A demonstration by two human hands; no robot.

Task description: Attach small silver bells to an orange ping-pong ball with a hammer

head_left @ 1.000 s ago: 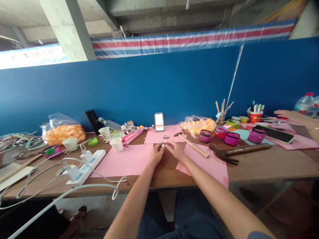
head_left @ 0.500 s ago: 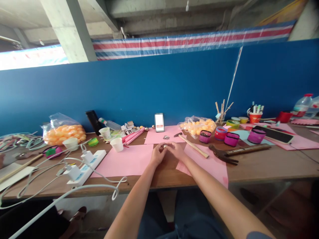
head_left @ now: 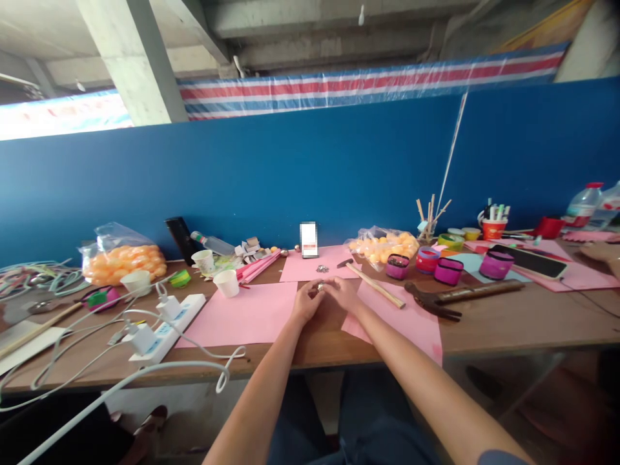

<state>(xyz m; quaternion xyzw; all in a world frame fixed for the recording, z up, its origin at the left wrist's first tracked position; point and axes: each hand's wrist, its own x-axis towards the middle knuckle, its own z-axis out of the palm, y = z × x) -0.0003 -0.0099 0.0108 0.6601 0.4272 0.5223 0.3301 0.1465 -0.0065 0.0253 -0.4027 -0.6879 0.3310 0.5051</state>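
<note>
My left hand (head_left: pixel 306 302) and my right hand (head_left: pixel 343 294) meet over the table between two pink sheets. Their fingertips pinch a small shiny metal piece (head_left: pixel 320 286), too small for me to tell its kind. Just beyond the hands, a little heap of metal bits (head_left: pixel 322 268) lies on another pink sheet (head_left: pixel 290 268). A small hammer (head_left: pixel 378 285) with a wooden handle rests to the right of my right hand. Left of my left hand, a pink sheet (head_left: pixel 242 316) covers part of the table, with a paper cup (head_left: pixel 226 284) at its far edge.
A claw hammer (head_left: pixel 465 296) lies on the right, near purple bands (head_left: pixel 448 271) and a dark phone (head_left: pixel 530 261). Bags of orange balls (head_left: pixel 126 261) stand at the back. A power strip (head_left: pixel 169 329) with loose cables sits left. A co-worker's hand (head_left: pixel 600 252) shows at the right edge.
My hands stay together around the metal piece with hardly any movement. A co-worker's hand has come into view at the right edge, and the view has shifted slightly.
</note>
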